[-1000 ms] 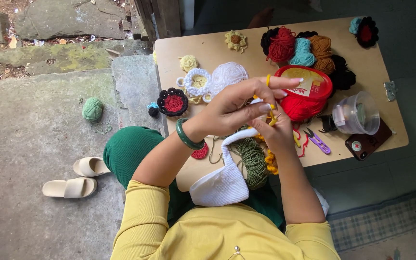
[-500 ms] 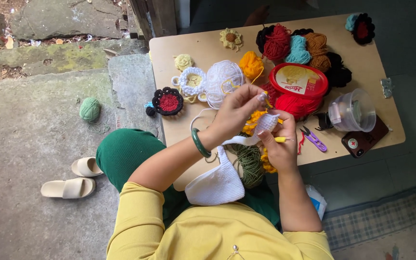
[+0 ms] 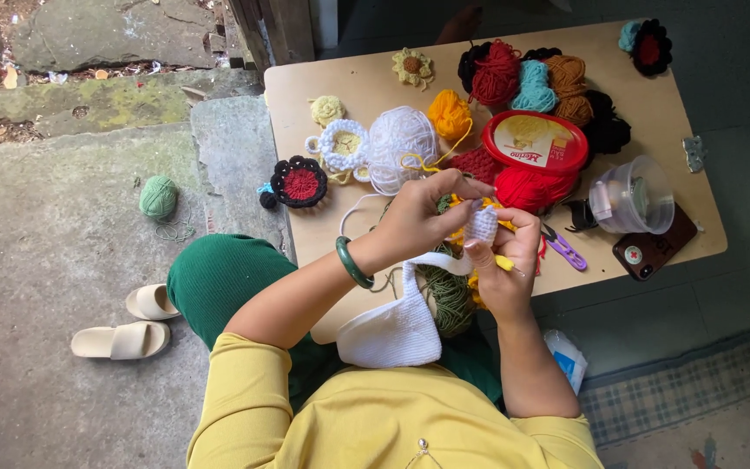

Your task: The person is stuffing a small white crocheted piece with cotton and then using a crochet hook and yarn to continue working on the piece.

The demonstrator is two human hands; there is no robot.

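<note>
Holding a white crocheted fabric piece (image 3: 479, 227) up over the near table edge, our left hand (image 3: 423, 217) pinches its top w/ thumb & fingers closed on it, likely to keep the working edge taut. Our right hand (image 3: 507, 260) is curled shut round a yellow-handled crochet hook (image 3: 505, 262) just beside that edge, tip aimed into the stitches. Rest of the white piece hangs down to our lap as a broad flap (image 3: 392, 334), so its weight stays off the stitches.

Supplies sit on the light wooden low table (image 3: 358, 65), spread w/in arm's reach, approx:
- 1 white yarn ball (image 3: 401, 158), nearest the work, prob. feeding it.
- 1 orange yarn ball (image 3: 450, 113).
- 1 red round lidded tub (image 3: 534, 141), red yarn tucked under it.
- 1 clear plastic cup (image 3: 631, 195) on its side.
- 1 purple-handled snips (image 3: 566, 250).
- 1 phone in dark case (image 3: 653, 252).
- 1 red-and-black crocheted flower (image 3: 299, 182).

Off the table: 1 green yarn ball (image 3: 158, 197) on the stone floor, 2 beige sandals (image 3: 123, 339).
</note>
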